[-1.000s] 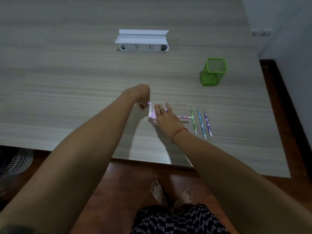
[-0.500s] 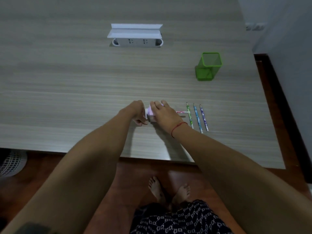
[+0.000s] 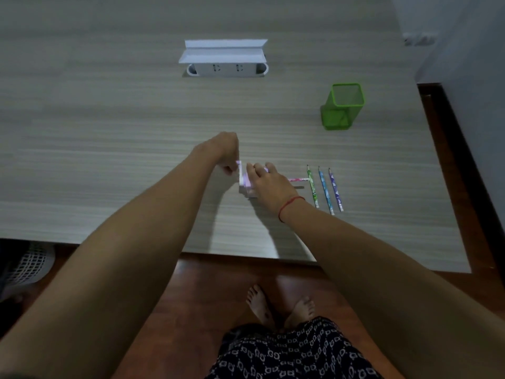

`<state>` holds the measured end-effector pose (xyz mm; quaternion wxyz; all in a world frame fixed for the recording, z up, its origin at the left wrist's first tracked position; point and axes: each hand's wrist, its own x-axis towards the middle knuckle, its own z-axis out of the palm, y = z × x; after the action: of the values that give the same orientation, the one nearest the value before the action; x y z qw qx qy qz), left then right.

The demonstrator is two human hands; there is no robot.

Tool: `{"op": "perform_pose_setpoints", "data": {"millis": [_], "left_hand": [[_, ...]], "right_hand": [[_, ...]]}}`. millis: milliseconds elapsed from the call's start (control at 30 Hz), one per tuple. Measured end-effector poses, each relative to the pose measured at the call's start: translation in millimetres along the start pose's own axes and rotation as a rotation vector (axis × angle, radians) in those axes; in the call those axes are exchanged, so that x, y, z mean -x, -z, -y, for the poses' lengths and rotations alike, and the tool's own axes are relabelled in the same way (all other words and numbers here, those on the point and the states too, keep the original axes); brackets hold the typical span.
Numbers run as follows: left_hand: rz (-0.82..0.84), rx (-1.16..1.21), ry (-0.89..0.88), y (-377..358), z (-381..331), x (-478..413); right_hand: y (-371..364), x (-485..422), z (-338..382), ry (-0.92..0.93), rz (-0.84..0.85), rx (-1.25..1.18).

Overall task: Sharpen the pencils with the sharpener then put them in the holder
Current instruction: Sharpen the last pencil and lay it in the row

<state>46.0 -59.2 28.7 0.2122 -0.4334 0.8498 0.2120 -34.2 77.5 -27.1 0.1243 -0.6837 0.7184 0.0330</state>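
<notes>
A small white and pink crank sharpener [image 3: 245,184] stands on the table near the front edge. My right hand [image 3: 269,181] rests on top of it, fingers curled over its body. My left hand [image 3: 224,154] grips the crank handle on the sharpener's left side, raised above it. A pink pencil [image 3: 296,179] sticks out of the sharpener's right side, lying level. Three more pencils, green [image 3: 312,186], blue [image 3: 325,191] and purple [image 3: 335,190], lie side by side to the right. The green mesh holder [image 3: 343,105] stands upright farther back on the right, with nothing showing inside.
A white socket box [image 3: 225,60] with its lid flipped open sits in the table [image 3: 109,132] at the back centre. The table's front edge runs just below my forearms; its right edge lies beyond the holder. A white basket [image 3: 27,265] stands on the floor at left.
My left hand has swung the crank from low beside the sharpener up to its high position. My right hand stays on the sharpener. The pencils and holder have not moved on the table.
</notes>
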Motion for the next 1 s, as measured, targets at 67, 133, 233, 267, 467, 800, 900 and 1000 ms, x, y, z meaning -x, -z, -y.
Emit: {"op": "perform_pose_setpoints", "data": {"millis": [67, 133, 233, 267, 467, 800, 900, 1000], "left_hand": [[0.127, -0.023, 0.011, 8, 0, 1], [0.338, 0.025, 0.05, 11, -1, 6], [0.568, 0.072, 0.091, 7, -2, 14], [0.597, 0.11, 0.089, 3, -3, 16], [0.622, 0.32, 0.145, -24, 7, 12], [-0.018, 0.072, 0.062, -56, 8, -13], [-0.11, 0.004, 0.036, -50, 5, -15], [-0.142, 0.012, -0.001, -26, 1, -12]], "right_hand": [[0, -1, 0, -0.017, 0.01, -0.009], [0, -2, 1, -0.018, 0.031, -0.02], [1, -5, 0, -0.021, 0.046, -0.018], [1, -6, -1, -0.012, 0.047, -0.033], [1, -8, -4, 0.008, 0.024, -0.073], [4, -4, -1, -0.025, 0.021, -0.062], [7, -5, 0, -0.01, 0.026, -0.045], [9, -5, -1, -0.009, 0.023, -0.032]]}}
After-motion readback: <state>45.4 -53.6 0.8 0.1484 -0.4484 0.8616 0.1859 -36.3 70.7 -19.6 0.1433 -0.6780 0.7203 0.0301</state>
